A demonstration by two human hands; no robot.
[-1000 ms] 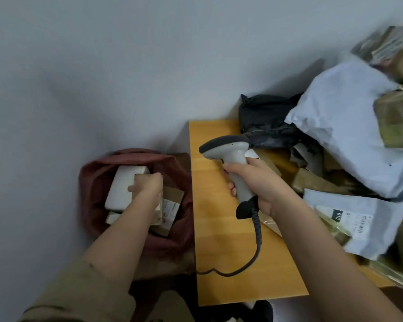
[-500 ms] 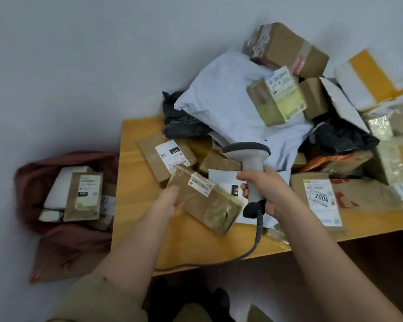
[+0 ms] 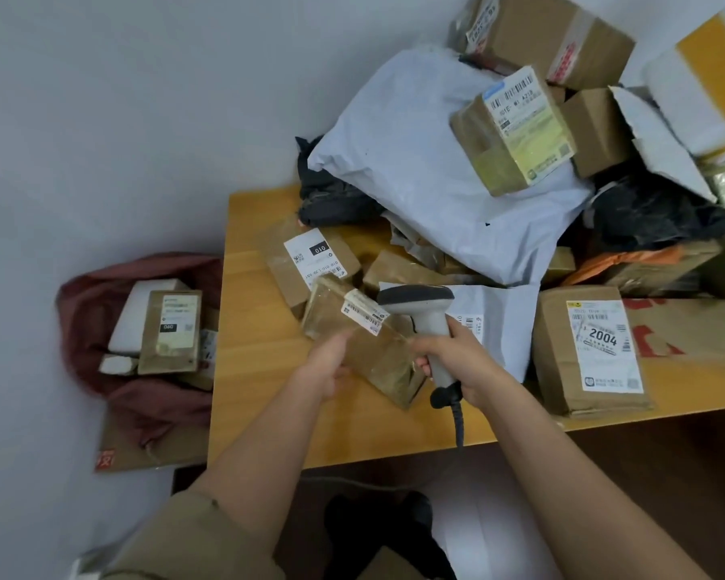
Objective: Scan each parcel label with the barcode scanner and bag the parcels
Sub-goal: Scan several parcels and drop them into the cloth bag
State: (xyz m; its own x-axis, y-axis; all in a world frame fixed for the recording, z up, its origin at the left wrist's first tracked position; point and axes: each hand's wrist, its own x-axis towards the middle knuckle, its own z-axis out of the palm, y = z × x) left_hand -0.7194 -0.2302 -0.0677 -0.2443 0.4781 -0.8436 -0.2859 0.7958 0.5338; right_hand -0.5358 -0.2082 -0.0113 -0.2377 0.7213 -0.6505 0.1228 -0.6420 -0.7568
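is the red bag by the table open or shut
Open. The red bag gapes at the top, showing a brown parcel and a white parcel lying inside it.

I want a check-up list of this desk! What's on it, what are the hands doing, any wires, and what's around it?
Surface: orange wooden table, mostly covered.
Job's things: grey handheld barcode scanner; shiny brown taped parcel; dark red bag holding parcels.
Clutter: white plastic mailer, brown box marked 2004, more piled boxes.
Grippers: left hand grips the parcel; right hand grips the scanner.
Cables: grey scanner cord hangs off the edge.
Surroundings: pale wall.
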